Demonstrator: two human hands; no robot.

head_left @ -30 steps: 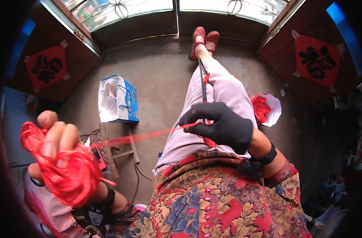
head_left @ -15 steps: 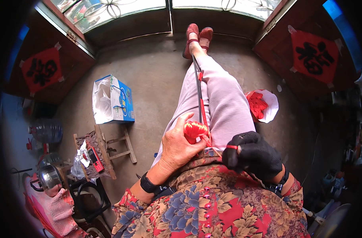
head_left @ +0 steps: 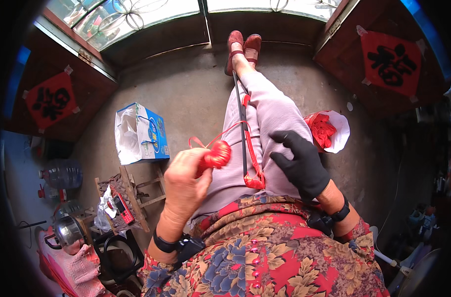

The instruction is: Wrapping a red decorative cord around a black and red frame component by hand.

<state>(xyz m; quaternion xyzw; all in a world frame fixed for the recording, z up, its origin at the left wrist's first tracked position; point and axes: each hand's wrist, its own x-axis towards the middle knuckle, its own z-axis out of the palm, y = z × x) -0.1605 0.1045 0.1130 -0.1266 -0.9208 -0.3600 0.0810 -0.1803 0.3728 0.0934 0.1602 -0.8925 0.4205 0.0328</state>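
My bare left hand (head_left: 186, 178) is closed round a small wound bundle of shiny red ribbon (head_left: 218, 154), left of the lap. From it a loose strand curves across to a long, thin black frame (head_left: 243, 143) lying lengthwise along my legs. Red ribbon wrapping (head_left: 255, 182) covers the frame's near corner and part of its right side. A second short red wrap (head_left: 246, 100) sits farther up. My right hand (head_left: 303, 166), in a black glove, hovers over the right thigh, thumb and fingers apart with nothing between them.
On the floor at left stands a blue-and-white paper bag (head_left: 158, 133), beside a small wooden stool (head_left: 136, 200) with a red phone (head_left: 123, 210). A container of red material (head_left: 340, 132) is right of my legs. A metal pot (head_left: 68, 231) sits at lower left.
My left hand has moved left with the ribbon bundle, off the frame's near end. My right hand has risen away from the waist, and its fingers have opened. The wrapped corner now shows.
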